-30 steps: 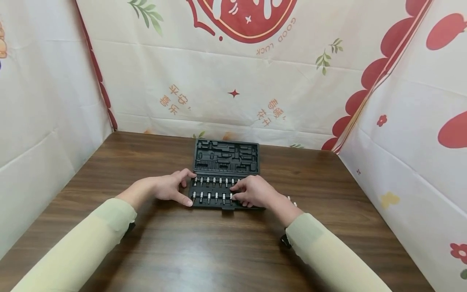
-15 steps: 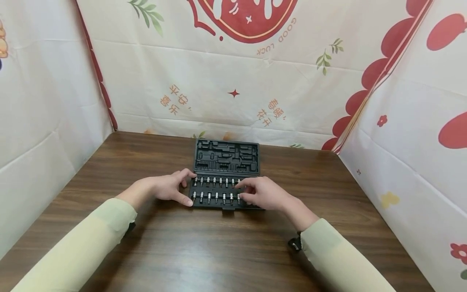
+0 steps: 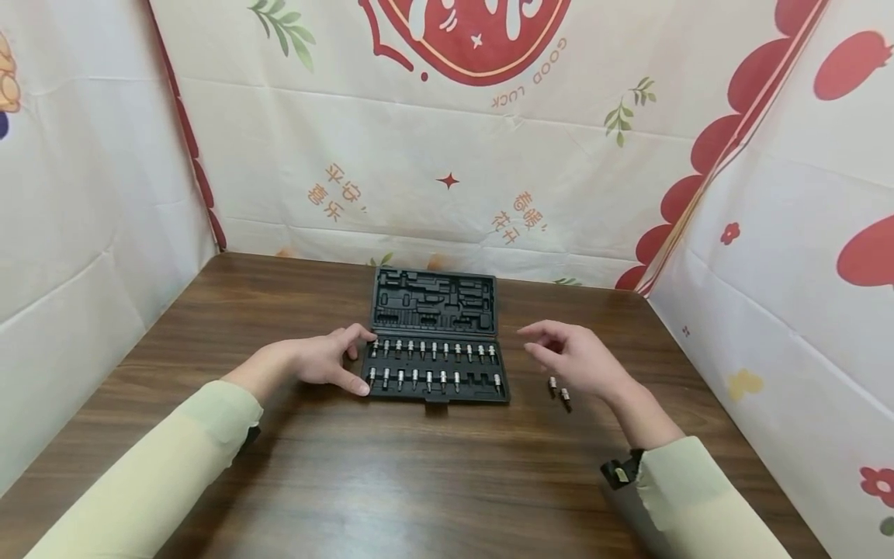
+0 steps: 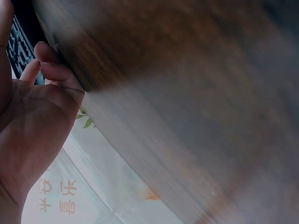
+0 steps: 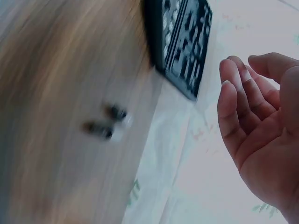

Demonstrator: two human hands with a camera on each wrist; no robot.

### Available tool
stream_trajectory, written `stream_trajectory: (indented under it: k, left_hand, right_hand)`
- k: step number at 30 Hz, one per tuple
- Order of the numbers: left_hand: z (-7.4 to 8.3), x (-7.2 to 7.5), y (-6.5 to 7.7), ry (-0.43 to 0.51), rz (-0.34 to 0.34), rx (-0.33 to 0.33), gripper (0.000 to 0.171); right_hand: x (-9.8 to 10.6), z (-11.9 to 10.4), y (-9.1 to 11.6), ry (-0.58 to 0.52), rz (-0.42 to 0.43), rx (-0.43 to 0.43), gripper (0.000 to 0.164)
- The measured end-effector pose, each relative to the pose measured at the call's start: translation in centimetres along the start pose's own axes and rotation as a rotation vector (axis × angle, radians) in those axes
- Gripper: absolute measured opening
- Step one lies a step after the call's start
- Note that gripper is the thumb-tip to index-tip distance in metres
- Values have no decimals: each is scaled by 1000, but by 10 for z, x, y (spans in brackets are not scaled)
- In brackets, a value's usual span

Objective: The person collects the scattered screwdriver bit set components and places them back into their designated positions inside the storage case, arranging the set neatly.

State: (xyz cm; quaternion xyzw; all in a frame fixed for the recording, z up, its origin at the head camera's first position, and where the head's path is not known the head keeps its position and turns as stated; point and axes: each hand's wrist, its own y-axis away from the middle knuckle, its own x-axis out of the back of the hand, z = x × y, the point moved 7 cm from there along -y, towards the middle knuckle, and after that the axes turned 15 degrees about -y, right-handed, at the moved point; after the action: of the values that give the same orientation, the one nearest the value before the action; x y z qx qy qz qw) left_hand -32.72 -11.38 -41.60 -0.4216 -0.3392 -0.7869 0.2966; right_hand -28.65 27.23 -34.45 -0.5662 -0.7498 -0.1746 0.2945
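A black plastic case (image 3: 434, 303) lies unfolded on the table, its lid leaning back. Its lower half holds two rows of silver bit sockets (image 3: 415, 377); the front row has a gap of bare slots (image 3: 478, 379) before one bit socket (image 3: 497, 381) at the right end. My left hand (image 3: 324, 357) touches the case's left edge, thumb at the front corner and index finger near the hinge. My right hand (image 3: 576, 357) is in the air right of the case, fingers loosely bent, holding nothing. Two loose bit sockets, one nearer (image 3: 565, 399) and one farther (image 3: 552, 386), lie on the table below it.
The brown wooden table (image 3: 391, 473) reaches back to a printed cloth wall (image 3: 419, 155). More cloth hangs on the left (image 3: 70, 194) and right (image 3: 782, 256). A small black device (image 3: 621, 469) is strapped to the right wrist.
My right hand has left the front row and moved right, off the case, toward the loose bit sockets. One more bit socket now sits in the front row. The left hand stays put.
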Motion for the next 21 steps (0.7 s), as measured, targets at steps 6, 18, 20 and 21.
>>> stream_trajectory:
  k: [6,18,20,21]
  left_hand:
    - [-1,-1,-3,-2,-4,8,102]
    - [0,1,-1,6,-13,11,103]
    - [0,1,-1,9,-13,13,103]
    - [0,1,0,11,-11,14,103]
  right_hand:
    - [16,28,17,30,-29,-60,29]
    - [27,69,38,55,-126,-147,26]
    - [25,73,38,54,-143,-170,25]
    - [23,74,37,53,-155,-176,26]
